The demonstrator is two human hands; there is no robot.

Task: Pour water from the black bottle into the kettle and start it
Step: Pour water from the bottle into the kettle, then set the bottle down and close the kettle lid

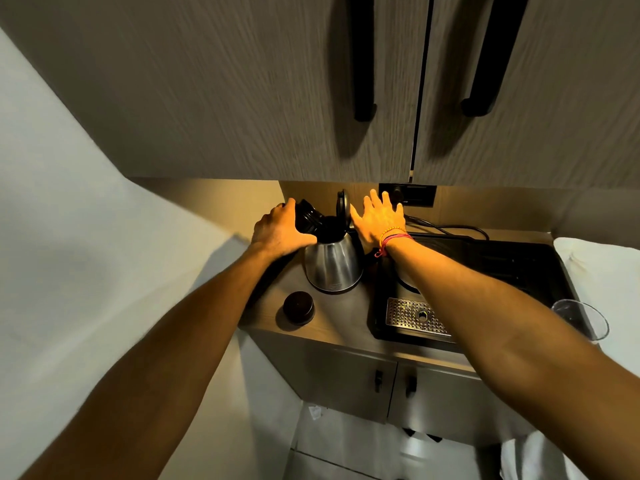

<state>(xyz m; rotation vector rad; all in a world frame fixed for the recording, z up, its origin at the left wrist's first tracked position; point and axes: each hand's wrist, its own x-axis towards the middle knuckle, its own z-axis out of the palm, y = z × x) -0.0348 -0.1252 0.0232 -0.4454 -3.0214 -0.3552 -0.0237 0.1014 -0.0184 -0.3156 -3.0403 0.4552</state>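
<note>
A steel kettle (333,268) stands on the counter with its black lid (343,205) flipped up. My left hand (277,230) grips the black bottle (306,218), tilted with its mouth over the kettle's opening. Just right of the raised lid, my right hand (377,220) is spread flat, fingers apart, holding nothing; whether it touches the lid I cannot tell. The bottle's black cap (298,306) lies on the counter in front of the kettle. The kettle's base (407,280) sits on the black tray, partly hidden by my right forearm.
A black tray (502,268) with a perforated metal drip plate (415,315) fills the counter's right side. A clear glass (581,318) stands at the far right. Wall sockets (408,195) and a cable are behind. Overhead cabinets (242,98) hang low above.
</note>
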